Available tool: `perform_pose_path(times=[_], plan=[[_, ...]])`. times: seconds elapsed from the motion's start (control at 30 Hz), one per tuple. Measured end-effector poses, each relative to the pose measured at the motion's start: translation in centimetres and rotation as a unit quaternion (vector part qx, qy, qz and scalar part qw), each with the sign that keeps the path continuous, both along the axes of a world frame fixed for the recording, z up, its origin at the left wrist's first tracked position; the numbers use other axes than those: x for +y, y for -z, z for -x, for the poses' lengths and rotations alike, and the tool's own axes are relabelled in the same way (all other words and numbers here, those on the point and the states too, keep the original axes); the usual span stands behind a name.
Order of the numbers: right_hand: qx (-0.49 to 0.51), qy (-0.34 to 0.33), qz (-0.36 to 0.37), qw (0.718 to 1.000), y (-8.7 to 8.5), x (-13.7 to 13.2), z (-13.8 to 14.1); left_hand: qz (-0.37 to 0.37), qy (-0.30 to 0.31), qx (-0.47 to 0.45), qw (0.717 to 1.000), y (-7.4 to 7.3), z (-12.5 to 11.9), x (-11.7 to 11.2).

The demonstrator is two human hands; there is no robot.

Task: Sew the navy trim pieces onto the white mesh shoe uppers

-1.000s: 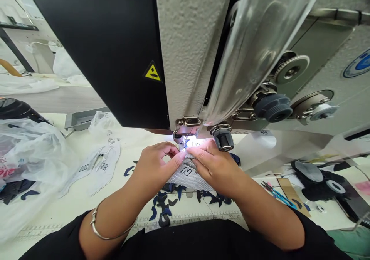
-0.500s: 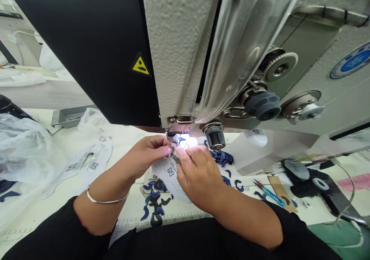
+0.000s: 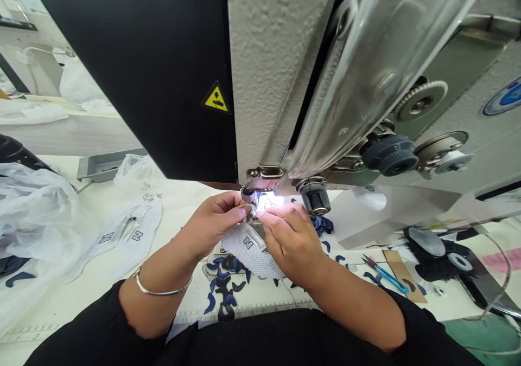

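A white mesh fabric piece [image 3: 250, 249] marked with an "N" lies under the lit needle area of a sewing machine [image 3: 264, 84]. My left hand [image 3: 222, 217] pinches the fabric close to the presser foot [image 3: 248, 195], thumb and forefinger together. On the other side my right hand [image 3: 291, 238] grips the fabric with curled fingers, its forefinger stretched toward the foot. Bright light washes out the spot between the fingertips. Small curved blue and black pieces [image 3: 223, 282] lie scattered just below the fabric.
Another white "N" piece [image 3: 130, 230] lies left, near crumpled white plastic [image 3: 36, 219] and a grey tray [image 3: 103, 165]. On the right are blue-handled thread snips [image 3: 388, 276], a cardboard strip [image 3: 402, 276] and a black thread spool [image 3: 437, 265]. A printed ruler [image 3: 260, 307] runs along the front.
The view has shifted, so most things appear slightly farther right. The fabric has turned a little beneath the foot, and both hands remain on it.
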State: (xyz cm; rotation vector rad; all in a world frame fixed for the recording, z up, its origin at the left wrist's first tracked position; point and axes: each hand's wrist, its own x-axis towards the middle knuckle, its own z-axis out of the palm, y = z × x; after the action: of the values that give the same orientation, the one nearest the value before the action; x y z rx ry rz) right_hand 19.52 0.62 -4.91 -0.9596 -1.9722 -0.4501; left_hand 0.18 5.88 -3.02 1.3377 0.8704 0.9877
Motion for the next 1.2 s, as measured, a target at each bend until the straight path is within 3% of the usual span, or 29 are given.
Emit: perform_pose_path(times=[0.17, 0.3, 0.43, 0.5, 0.57, 0.67, 0.8, 1.07, 1.13, 1.2], plan=[[0.002, -0.008, 0.013, 1.0, 0.0, 0.0, -0.2, -0.007, 0.007, 0.016, 1.0, 0.0, 0.0, -0.3], [0.003, -0.013, 0.015, 1.0, -0.4, 0.0, -0.4, -0.035, 0.01, 0.095, 0.995, 0.0, 1.2, -0.1], [0.002, -0.006, 0.049, 0.999, -0.7, 0.2, -0.8, -0.027, 0.09, 0.222, 0.971, -0.3, 3.7, -0.3], [-0.006, 0.001, 0.075, 0.997, -1.1, 0.3, -1.1, -0.005, 0.14, 0.237, 0.961, -0.4, 4.8, -0.7], [-0.023, 0.005, 0.106, 0.994, -1.5, 0.3, -1.5, 0.019, 0.148, 0.215, 0.965, -0.6, 5.1, -1.4], [-0.021, 0.023, 0.116, 0.993, -2.3, 0.1, -2.1, 0.049, 0.106, 0.158, 0.981, -1.1, 4.2, -2.2], [0.032, 0.02, 0.03, 0.999, -2.7, -0.7, -2.6, 0.056, 0.036, 0.073, 0.995, -2.0, 1.7, -2.3], [0.059, -0.073, 0.016, 0.995, -0.2, -1.5, -3.6, 0.063, -0.051, -0.017, 0.997, -2.2, 0.0, -2.0], [0.065, -0.086, 0.049, 0.993, 0.6, -1.3, -3.9, 0.063, -0.058, -0.03, 0.996, -1.9, 0.2, -2.0], [0.026, -0.096, 0.151, 0.983, 1.3, -0.9, -4.2, 0.057, -0.078, -0.056, 0.994, -1.2, 0.6, -2.0]])
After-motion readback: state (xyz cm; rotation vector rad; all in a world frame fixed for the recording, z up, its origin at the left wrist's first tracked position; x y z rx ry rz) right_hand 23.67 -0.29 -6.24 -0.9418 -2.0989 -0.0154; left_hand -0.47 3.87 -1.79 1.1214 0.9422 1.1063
